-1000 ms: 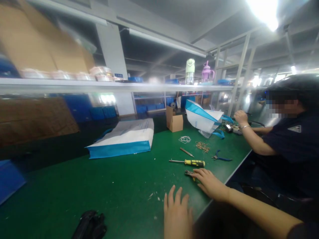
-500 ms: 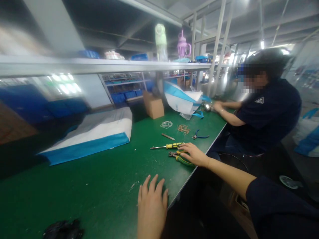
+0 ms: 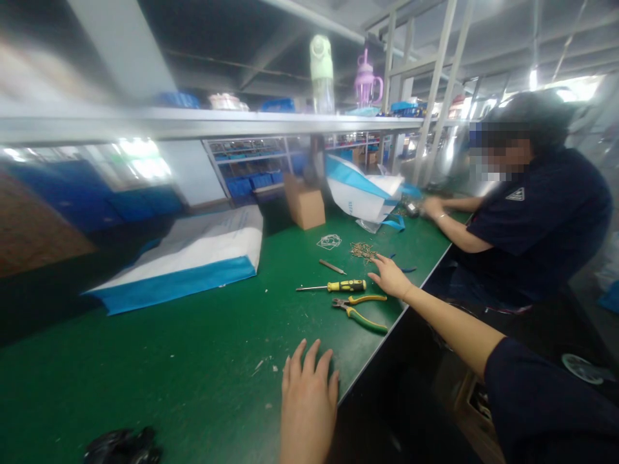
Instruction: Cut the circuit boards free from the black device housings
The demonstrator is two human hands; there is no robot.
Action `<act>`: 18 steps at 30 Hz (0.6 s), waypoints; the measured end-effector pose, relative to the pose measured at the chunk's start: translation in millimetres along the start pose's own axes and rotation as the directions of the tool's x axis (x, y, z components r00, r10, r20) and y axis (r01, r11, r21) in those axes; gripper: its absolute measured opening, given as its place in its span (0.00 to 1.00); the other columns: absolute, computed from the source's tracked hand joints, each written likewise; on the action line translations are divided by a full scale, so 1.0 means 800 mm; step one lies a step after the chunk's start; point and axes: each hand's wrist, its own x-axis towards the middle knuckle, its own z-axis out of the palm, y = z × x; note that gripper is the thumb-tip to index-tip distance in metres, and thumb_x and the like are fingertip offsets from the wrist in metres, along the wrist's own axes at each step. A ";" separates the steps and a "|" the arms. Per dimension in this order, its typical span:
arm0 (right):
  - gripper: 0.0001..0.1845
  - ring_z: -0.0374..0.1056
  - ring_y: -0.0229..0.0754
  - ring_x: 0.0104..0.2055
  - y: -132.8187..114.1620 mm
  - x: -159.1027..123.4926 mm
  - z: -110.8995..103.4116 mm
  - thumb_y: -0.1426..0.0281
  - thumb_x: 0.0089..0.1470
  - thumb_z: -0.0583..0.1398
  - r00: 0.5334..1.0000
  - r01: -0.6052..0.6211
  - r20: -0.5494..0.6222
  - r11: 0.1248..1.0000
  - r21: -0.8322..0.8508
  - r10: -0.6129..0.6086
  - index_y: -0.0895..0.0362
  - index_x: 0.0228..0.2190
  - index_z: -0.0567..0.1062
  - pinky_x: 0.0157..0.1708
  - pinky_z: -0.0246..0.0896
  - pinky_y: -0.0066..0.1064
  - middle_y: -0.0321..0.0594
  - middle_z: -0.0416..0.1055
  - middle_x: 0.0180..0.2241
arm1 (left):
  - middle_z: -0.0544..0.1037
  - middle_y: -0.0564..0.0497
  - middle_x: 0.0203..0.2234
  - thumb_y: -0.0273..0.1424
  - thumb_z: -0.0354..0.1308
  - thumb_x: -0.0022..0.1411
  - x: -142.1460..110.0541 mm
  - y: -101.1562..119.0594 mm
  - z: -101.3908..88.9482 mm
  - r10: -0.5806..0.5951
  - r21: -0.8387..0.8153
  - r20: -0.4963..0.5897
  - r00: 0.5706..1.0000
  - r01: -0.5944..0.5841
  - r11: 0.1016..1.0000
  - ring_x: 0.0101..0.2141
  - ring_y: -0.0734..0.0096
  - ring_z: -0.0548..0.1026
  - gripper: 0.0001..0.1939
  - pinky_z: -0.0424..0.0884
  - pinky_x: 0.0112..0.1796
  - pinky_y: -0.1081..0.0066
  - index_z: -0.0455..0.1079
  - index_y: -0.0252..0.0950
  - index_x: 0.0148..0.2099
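Note:
My left hand lies flat and open on the green table near its front edge, holding nothing. My right hand is stretched out farther along the table with its fingers spread. It rests over blue-handled pliers, which are mostly hidden beneath it. Just in front of that hand lie green-and-yellow pliers and a yellow-handled screwdriver. Beyond the fingertips are a pile of small metal parts and a thin metal rod.
A white-and-blue bag lies flat at left. A cardboard box and a second white-and-blue bag stand at the back. A co-worker in dark clothes works at the right. Black gloves lie near left. Bottles stand on a shelf above.
My right hand has left the green-and-yellow pliers on the table and moved farther away onto the blue-handled pliers. My left hand has stayed flat. The view has swung right.

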 end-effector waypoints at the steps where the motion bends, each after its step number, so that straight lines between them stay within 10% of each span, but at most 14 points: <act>1: 0.34 0.45 0.52 0.67 -0.009 0.013 0.007 0.60 0.58 0.56 0.999 -0.039 0.023 0.999 -0.006 0.039 0.63 0.61 0.59 0.63 0.42 0.42 0.56 0.50 0.64 | 0.71 0.52 0.56 0.32 0.51 0.64 0.001 0.000 0.001 -0.002 -0.010 0.003 1.000 0.002 1.000 0.60 0.54 0.60 0.16 0.59 0.59 0.48 0.73 0.42 0.52; 10: 0.47 0.30 0.62 0.68 -0.030 0.107 0.060 0.47 0.58 0.49 0.858 -0.503 0.077 0.861 -0.079 0.509 0.65 0.66 0.43 0.63 0.31 0.51 0.65 0.31 0.67 | 0.72 0.54 0.55 0.31 0.52 0.61 -0.002 -0.006 0.031 0.046 -0.028 -0.103 0.994 -0.049 0.998 0.60 0.54 0.61 0.16 0.63 0.56 0.48 0.74 0.46 0.50; 18: 0.51 0.29 0.63 0.68 -0.016 0.154 0.086 0.40 0.54 0.46 0.832 -0.549 0.033 0.829 -0.104 0.554 0.60 0.67 0.40 0.63 0.24 0.50 0.61 0.29 0.68 | 0.74 0.54 0.53 0.28 0.58 0.54 0.004 -0.015 0.061 0.158 0.071 -0.192 0.969 -0.147 0.987 0.56 0.51 0.67 0.18 0.68 0.52 0.47 0.74 0.48 0.48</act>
